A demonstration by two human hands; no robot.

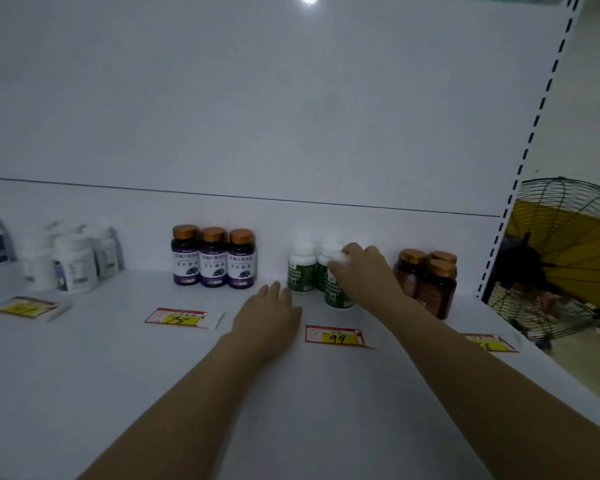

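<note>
Green-label bottle point(337, 296): upright, long axis vertical, lid end pointing up; my right hand point(364, 271) is gripping its top; my left hand point(269, 311) is resting flat, fingers straight, on the shelf point(153, 358).

The near price tag point(336, 337) reads 99 — the left-hand tag point(182, 318) reads 78.

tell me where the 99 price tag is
Head view, right of centre: the 99 price tag lies flat on the shelf, in front of the green-label bottles, beside the left hand.

Both arms outstretched forward; left hand point(269, 311) flat, palm down; right hand point(361, 271) with fingers curled
</note>
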